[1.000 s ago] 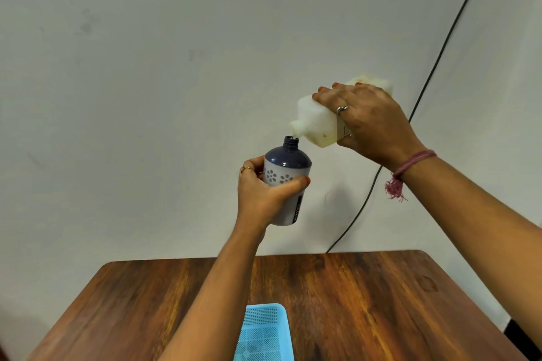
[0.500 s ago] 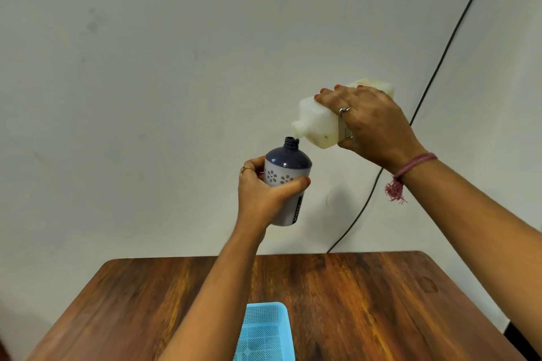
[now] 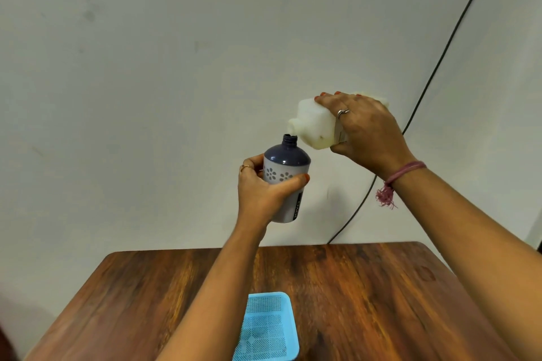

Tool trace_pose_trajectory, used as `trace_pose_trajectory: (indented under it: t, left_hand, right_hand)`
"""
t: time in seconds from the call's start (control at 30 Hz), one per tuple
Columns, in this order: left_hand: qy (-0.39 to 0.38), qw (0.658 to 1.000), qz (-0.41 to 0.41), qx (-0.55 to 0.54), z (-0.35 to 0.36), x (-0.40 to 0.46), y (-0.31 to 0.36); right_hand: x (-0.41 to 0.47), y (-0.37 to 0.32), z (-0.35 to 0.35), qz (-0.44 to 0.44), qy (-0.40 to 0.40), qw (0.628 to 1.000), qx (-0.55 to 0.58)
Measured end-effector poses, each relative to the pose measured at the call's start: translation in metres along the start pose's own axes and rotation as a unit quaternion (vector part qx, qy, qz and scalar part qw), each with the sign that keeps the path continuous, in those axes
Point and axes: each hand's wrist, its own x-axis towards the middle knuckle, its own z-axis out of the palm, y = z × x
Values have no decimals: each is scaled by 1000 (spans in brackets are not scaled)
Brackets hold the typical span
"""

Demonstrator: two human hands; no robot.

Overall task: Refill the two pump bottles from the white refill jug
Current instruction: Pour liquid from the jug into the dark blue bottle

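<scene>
My left hand [image 3: 262, 189] grips a dark blue and grey pump bottle [image 3: 286, 165] with a flower pattern, held upright in the air above the table. Its pump is off and the threaded neck is open. My right hand [image 3: 365, 132] holds the white refill jug [image 3: 315, 123] tipped on its side, spout pointing left. The spout sits right at the bottle's open neck, touching or almost touching it. No stream of liquid can be made out. A second pump bottle is nowhere in view.
A wooden table [image 3: 366, 302] lies below my arms, its far edge against a pale wall. A light blue mesh basket [image 3: 268, 328] sits on it near the front, partly behind my left forearm. A black cable [image 3: 434, 67] runs down the wall at the right.
The jug's spout has shifted slightly up and right at the bottle neck. Both hands keep their grips; the view has drifted a little.
</scene>
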Motion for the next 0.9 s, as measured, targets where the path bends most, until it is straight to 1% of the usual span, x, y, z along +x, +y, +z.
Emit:
trace_pose_trajectory:
  t: [0.13, 0.27, 0.4, 0.5, 0.7, 0.9]
  left_hand:
    - [2, 1000, -6, 2, -8, -1, -6]
    - [5, 1000, -7, 11, -23, -2, -14]
    - [-2, 1000, -10, 24, -38, -7, -24]
    - [-3, 1000, -24, 17, -53, -16, -34]
    - [-35, 997, -65, 4, -86, -45, -59]
    - [-57, 994, -92, 26, -110, -77, -91]
  right_hand:
    - [-7, -18, 7, 52, -6, 998, 17]
    - [-15, -39, 19, 102, -40, 993, 38]
    - [-22, -61, 29, 188, -68, 975, 97]
    - [-35, -81, 36, 282, -75, 940, 176]
    - [-87, -133, 56, 414, -77, 869, 260]
    - [-151, -189, 73, 516, -76, 800, 296]
